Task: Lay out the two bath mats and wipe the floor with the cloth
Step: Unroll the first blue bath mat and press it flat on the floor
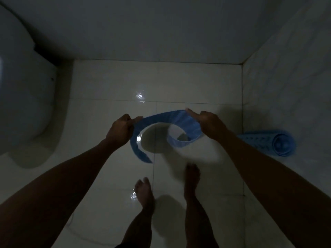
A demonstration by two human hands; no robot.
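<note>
1. Left hand [121,128] and right hand [208,123] each pinch an end of a curling blue rubber bath mat [180,120] above the white tiled floor [111,86].
2. A second rolled blue mat [268,143] lies at the floor's right edge.

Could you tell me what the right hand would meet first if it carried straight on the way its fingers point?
The right hand points up-left along the blue mat it grips; beyond that lies only bare floor, then probably the back wall, though depth is unclear.
</note>
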